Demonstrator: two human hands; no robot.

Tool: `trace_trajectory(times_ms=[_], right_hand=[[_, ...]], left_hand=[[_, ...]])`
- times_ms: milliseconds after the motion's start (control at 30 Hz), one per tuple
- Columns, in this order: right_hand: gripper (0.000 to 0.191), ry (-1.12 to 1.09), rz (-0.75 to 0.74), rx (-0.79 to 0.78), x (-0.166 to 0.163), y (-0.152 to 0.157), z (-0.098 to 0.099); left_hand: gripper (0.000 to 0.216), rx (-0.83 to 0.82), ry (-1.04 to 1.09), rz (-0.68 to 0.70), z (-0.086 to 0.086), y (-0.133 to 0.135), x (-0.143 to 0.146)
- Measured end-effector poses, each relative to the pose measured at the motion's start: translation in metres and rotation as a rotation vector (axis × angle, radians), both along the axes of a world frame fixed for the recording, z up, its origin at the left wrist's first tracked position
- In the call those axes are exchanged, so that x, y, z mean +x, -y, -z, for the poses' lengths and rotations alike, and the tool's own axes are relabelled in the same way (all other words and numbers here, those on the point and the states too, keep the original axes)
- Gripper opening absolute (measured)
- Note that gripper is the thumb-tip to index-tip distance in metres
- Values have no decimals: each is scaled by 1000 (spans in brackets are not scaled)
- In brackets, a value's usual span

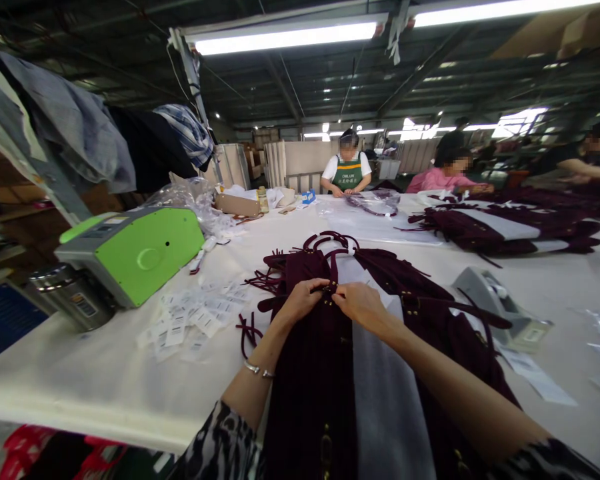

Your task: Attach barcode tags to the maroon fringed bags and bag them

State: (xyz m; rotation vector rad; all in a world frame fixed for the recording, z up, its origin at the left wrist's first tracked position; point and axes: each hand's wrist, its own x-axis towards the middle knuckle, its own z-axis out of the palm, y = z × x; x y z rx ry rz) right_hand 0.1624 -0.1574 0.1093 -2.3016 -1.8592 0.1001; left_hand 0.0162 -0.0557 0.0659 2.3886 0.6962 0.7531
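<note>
A dark maroon bag (310, 373) with gold-coloured fittings lies in front of me, beside a strip of pale grey sheet (380, 373) and more maroon bags (445, 340). My left hand (304, 299) pinches at the small metal fittings near the top of the bag. From the other side, my right hand (357, 301) closes its fingertips on the same spot, where a thin maroon strap (334, 267) runs down from the handles. The fingertips hide exactly what each hand grips. Fringe tassels (267, 277) stick out to the left.
Left of the bags lie loose white labels (195, 320), a green-grey machine (145, 250) and a steel flask (75, 297). A grey dispenser (500, 310) stands right. Further back are stacked maroon bags (510, 227) and a co-worker in a green apron (347, 173); others sit at right.
</note>
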Motion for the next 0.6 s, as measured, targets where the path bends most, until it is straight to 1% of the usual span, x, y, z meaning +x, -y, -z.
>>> trace_trajectory(times_ms=[100,167,233,300,433,533,600], right_hand=[[32,-9,11,1,2,1,6],[32,-13,14,6,4,5,5],[29,-17,10,7,6,7,-1],[27,10,5,-4,6,8,-8],[29,113,-6,-54,-3,8,-18],[27,141,-39,-71,-9,14,-22],[30,153,-99,-47,-8,19,-23]], left_hand=[[34,64,-44,-18,6,1,0],[27,129,-87,-65,7,2,0],[24,199,-135,-106,6,6,-1],[22,263,-183,-126,5,11,-3],[20,354,-258,-163,1,21,-9],[19,383,-269,-255,-4,28,-20],[17,378,-251,-330,-10,34,-30]])
